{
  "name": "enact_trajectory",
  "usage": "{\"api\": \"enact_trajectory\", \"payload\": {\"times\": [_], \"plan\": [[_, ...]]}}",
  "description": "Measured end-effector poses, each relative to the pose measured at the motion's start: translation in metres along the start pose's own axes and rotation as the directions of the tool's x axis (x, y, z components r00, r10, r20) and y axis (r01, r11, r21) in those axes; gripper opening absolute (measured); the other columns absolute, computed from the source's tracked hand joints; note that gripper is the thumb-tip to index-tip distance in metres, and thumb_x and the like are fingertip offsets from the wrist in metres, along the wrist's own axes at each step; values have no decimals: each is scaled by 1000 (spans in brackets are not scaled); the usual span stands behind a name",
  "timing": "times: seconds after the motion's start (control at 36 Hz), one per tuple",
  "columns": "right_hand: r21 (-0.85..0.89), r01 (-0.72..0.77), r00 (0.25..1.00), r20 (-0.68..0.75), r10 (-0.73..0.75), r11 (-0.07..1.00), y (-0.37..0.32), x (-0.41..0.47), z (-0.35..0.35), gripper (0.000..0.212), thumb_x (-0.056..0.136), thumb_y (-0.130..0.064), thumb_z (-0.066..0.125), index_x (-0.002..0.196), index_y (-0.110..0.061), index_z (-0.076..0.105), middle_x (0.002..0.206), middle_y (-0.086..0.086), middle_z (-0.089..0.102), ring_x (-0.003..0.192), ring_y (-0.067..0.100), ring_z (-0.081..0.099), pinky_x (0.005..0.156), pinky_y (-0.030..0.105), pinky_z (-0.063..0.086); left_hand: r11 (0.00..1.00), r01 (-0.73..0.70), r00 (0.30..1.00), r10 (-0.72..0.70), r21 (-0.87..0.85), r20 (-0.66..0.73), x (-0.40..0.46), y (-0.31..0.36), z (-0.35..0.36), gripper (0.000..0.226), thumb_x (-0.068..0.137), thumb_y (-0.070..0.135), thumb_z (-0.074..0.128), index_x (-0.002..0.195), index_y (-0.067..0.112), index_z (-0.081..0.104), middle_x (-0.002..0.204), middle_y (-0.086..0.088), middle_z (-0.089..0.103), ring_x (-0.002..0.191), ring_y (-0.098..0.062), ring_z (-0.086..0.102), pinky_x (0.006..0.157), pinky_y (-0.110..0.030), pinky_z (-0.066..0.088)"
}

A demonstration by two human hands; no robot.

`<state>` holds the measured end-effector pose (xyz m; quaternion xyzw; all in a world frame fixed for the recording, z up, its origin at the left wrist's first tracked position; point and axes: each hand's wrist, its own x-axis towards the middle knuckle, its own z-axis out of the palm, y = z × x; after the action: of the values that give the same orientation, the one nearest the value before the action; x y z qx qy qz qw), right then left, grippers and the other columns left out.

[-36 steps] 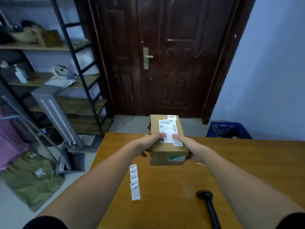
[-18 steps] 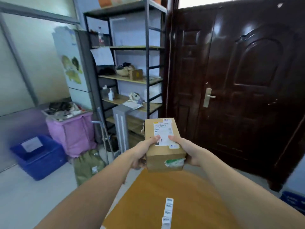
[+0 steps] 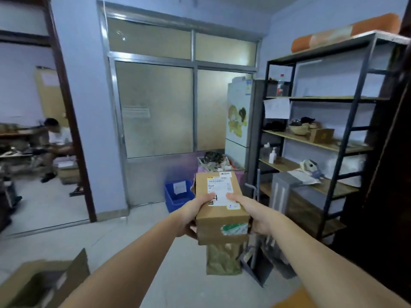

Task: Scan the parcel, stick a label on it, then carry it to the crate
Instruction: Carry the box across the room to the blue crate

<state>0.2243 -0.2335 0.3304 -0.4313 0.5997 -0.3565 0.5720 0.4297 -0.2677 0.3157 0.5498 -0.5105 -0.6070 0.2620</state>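
We hold the parcel [image 3: 220, 205] chest-high between the left hand [image 3: 191, 215] and right hand [image 3: 255, 215], each grip clasping a side, thumbs pinning its label [image 3: 219, 190]. That keeps it level for carrying toward the far blue crate [image 3: 178, 193].

A cardboard parcel [image 3: 219, 203] carries a white shipping label [image 3: 220, 190] on its top face, printed with a barcode and small lines too blurred to read. A large handwritten mark resembling "4" or a plus sign sits low on that label. A small white sticker [image 3: 225, 173] at the parcel's far edge bears three Chinese characters, not clearly legible. A green and white sticker [image 3: 235, 228] on the front face is unreadable.
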Motion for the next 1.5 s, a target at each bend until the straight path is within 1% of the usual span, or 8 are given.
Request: {"api": "enact_trajectory", "payload": {"times": [0.11,0.19,0.5,0.61,0.72,1.11,1.22,1.5], "plan": [[-7,58,997,59,-58,998,-26,34,61,48,91,-55,67,122,-18,70,109,14,80,106,34,75,101,47,57,999,-41,995,43,19,-88,0,4,-72,72,73,76,71,123,24,70,111,-11,80,96,-29,76,92,-55,61],[-11,52,993,110,-50,999,-38,57,94,53,89,-57,67,123,-17,70,113,15,79,113,36,72,108,51,52,998,-52,992,55,31,-114,-1,5,-110,75,69,78,70,123,27,70,115,-11,78,103,-31,74,89,-54,62],[-51,37,986,166,-28,998,-71,141,137,57,83,-60,71,122,-19,69,109,15,80,109,35,74,106,53,52,999,-45,985,44,-7,-168,39,10,-176,62,81,74,66,122,28,70,112,-9,77,100,-29,73,91,-57,61],[-68,10,981,196,4,998,-84,178,133,66,78,-64,74,125,-18,69,109,14,80,106,33,75,91,42,59,999,-41,982,36,-23,-183,67,21,-187,63,81,74,65,122,26,68,113,-11,76,104,-30,73,93,-60,60],[-88,28,977,215,-9,996,-103,219,130,69,73,-63,79,123,-16,70,109,16,80,108,35,74,102,50,55,998,-46,978,35,-46,-206,93,34,-197,57,84,73,63,119,28,66,115,-11,75,107,-30,72,94,-59,59],[-170,43,959,283,7,985,-150,360,182,82,61,-70,81,125,-20,66,109,15,80,107,35,73,103,53,53,998,4,959,-23,-65,-281,182,56,-286,62,86,75,58,123,25,61,120,-12,70,110,-29,68,99,-55,57],[-166,38,959,284,11,985,-162,411,208,78,66,-68,80,125,-19,65,111,16,79,108,35,72,104,53,53,998,11,957,-30,-65,-288,223,58,-326,68,87,75,57,131,23,58,120,-12,70,110,-29,68,96,-52,58],[-131,20,975,224,10,991,-208,534,233,69,76,-69,72,125,-22,64,109,13,80,107,34,73,99,52,56,999,16,977,-24,-37,-211,347,95,-411,53,86,74,61,111,28,64,114,-12,74,107,-30,71,97,-55,59]]}}
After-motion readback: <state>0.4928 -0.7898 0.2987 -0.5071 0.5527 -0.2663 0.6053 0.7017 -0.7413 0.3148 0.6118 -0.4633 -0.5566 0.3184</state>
